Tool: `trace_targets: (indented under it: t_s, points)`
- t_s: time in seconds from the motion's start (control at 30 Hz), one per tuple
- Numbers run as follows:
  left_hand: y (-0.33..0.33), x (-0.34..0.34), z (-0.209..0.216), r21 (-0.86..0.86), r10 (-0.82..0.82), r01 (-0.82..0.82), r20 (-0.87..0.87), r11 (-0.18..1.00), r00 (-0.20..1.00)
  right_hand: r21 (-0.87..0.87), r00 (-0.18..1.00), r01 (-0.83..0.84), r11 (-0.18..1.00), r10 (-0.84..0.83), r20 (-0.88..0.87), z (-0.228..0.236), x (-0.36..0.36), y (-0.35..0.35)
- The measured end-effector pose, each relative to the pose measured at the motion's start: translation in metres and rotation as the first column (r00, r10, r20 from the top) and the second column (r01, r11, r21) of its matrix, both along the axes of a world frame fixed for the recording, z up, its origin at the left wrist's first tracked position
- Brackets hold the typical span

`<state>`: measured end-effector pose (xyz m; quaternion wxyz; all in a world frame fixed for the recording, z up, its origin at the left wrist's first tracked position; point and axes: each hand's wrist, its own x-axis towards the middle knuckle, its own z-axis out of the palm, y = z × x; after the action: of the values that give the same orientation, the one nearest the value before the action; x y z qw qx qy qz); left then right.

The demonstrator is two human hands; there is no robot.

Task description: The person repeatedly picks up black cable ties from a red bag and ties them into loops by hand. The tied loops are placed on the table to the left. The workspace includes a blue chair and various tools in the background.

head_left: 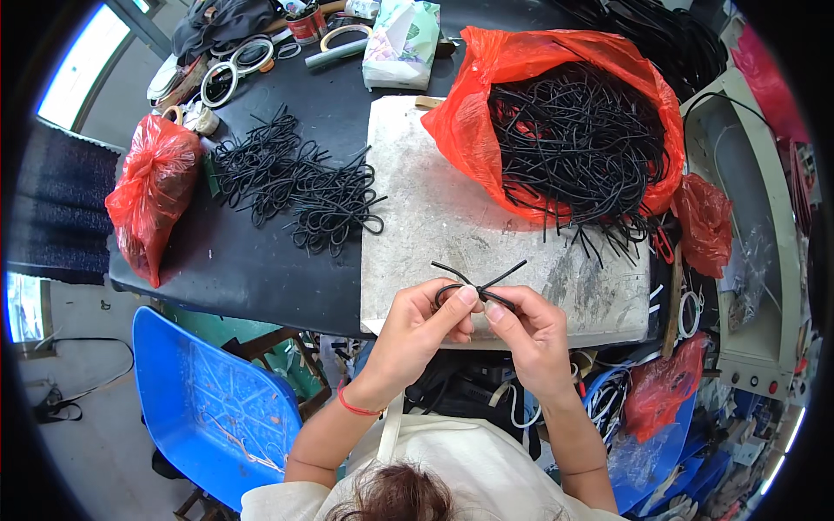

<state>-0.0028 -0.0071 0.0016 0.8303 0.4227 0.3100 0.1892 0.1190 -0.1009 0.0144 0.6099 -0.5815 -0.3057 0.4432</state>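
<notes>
Left hand (421,326): pinches the thin black rubber cord (476,284).
Right hand (527,334): pinches the same cord, above the counter's (261,260) near edge.

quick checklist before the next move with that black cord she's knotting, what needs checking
1. Both hands on the cord: left hand and right hand pinch the black cord at the crossing. Ok.
2. Loop formed: a small loop shows by the left thumb. Ok.
3. Free ends clear: two ends stick up and outward, untangled. Ok.
4. Knot tightness: hidden by fingertips. Cannot tell.
5. Supply in reach: red bag of loose cords lies open on the grey board. Ok.
6. Place for finished pieces: pile of looped cords lies to the left. Ok.
</notes>
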Motion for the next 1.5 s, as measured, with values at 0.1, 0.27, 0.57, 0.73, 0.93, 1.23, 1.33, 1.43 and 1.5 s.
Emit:
trace_targets:
  t_s: [0.1,0.27,0.57,0.73,0.93,1.23,1.33,1.43,1.5]
  points:
    - [0.002,0.000,0.001,0.072,-0.013,0.013,-0.013,0.997,1.000,-0.039,0.997,-0.024,0.999,0.020,-0.077,-0.001,0.007,0.001]
    - [0.004,0.000,0.010,0.161,-0.024,0.028,-0.024,0.986,0.999,-0.092,0.993,0.005,0.996,-0.015,-0.113,-0.004,0.015,0.007]
    - [0.008,-0.002,0.000,0.193,0.061,-0.036,-0.126,0.980,0.990,0.087,0.936,-0.034,0.996,0.001,0.353,-0.003,0.003,0.013]
    - [-0.003,0.000,0.002,0.242,0.193,-0.181,-0.028,0.953,0.981,0.047,0.956,0.002,0.999,-0.016,0.292,-0.009,0.005,0.012]
    - [0.000,-0.003,0.004,0.205,0.143,-0.148,0.038,0.967,0.989,-0.029,0.998,-0.006,1.000,0.004,-0.060,-0.012,0.010,0.011]
    - [0.010,-0.010,0.008,-0.058,0.131,-0.129,0.035,0.990,0.991,-0.058,0.970,-0.017,0.998,0.002,-0.242,-0.019,0.015,0.008]
    - [0.011,-0.010,0.011,-0.086,0.142,-0.143,-0.015,0.986,0.990,-0.065,0.972,-0.025,0.998,0.009,-0.235,-0.019,0.015,0.008]
    - [0.007,-0.005,0.008,0.083,0.119,-0.114,-0.059,0.990,0.991,-0.060,0.967,-0.024,0.998,0.008,-0.255,-0.021,0.016,0.008]
    - [0.011,-0.012,0.004,0.119,0.153,-0.144,-0.067,0.982,0.986,-0.043,0.950,0.001,0.999,-0.015,-0.311,-0.024,0.017,0.008]
